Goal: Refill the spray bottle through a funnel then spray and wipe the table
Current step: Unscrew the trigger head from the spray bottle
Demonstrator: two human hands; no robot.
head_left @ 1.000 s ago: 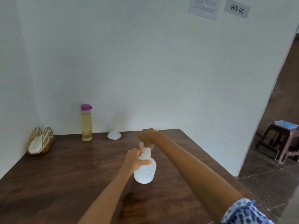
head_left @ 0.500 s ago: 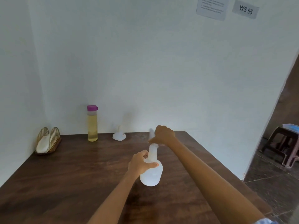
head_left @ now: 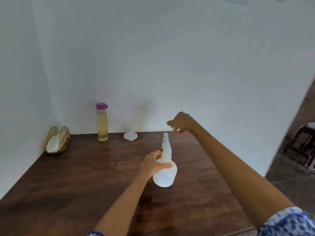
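Dark brown wood grain is seen across the table point(head_left: 71, 193), which is set into a corner of pale walls and carries everything in the scene. Near the middle of the table a translucent white spray bottle point(head_left: 165, 176) is stood upright, its rounded body resting on the wood and its narrow neck and spray head rising above it. The shoulder of the bottle, just below the neck, is gripped by the left hand point(head_left: 154, 163), with the thumb laid across the front and the fingers curled round the far side. Above and slightly to the right of the spray head the right hand point(head_left: 181, 123) is held in the air, clear of the bottle; its fingers are blurred but appear loosely spread and nothing is seen in them. A patterned blue and white sleeve point(head_left: 288, 222) is visible at the lower right edge. At the back of the table, against the wall, a tall clear bottle point(head_left: 102, 123) is placed, filled most of the way with pale yellow liquid and closed with a purple cap. In the left rear corner a gold wire holder point(head_left: 58, 138) is set, with a white cloth point(head_left: 52, 144) tucked between its arches. To the right of the tall bottle, well apart from the spray bottle, a small white funnel point(head_left: 130, 135) is laid mouth down with its spout pointing upward.
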